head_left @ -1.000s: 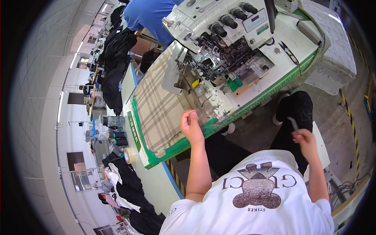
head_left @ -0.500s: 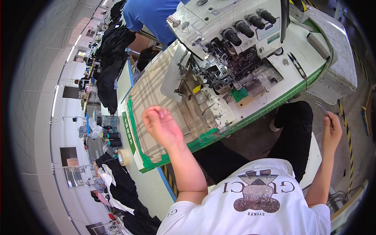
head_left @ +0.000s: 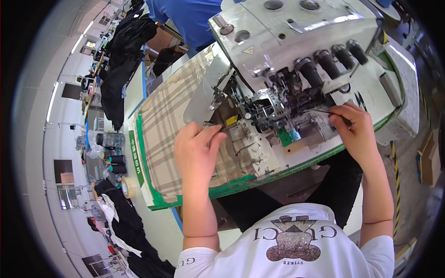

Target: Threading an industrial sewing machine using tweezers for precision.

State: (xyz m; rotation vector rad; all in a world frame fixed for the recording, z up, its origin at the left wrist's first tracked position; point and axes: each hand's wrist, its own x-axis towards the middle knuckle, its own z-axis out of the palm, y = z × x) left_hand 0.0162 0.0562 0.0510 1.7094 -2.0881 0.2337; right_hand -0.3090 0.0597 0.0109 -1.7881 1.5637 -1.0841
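Note:
An overlock sewing machine (head_left: 287,46) stands before me, its lower front open and the looper parts (head_left: 271,109) bare. My right hand (head_left: 354,127) pinches a pair of thin metal tweezers (head_left: 320,110), their tips reaching left into the machine's opening. At the machine's left side, my left hand (head_left: 197,150) is over the checked cloth-patterned table cover, beside the swung-out metal plate (head_left: 204,99). Its thumb and forefinger come together; whatever may be between them is too small to make out.
Green tape (head_left: 155,197) edges the worktable. Thread snips (head_left: 360,101) lie right of the machine. A tape roll (head_left: 126,186) and dark thread cones (head_left: 117,164) are on the left-hand table, near piles of black fabric (head_left: 113,88). A person in blue (head_left: 187,18) is beyond the machine.
My right hand has come up from beside my leg to the machine with the tweezers. My left hand has moved closer to the machine's left side. My view has shifted nearer the machine.

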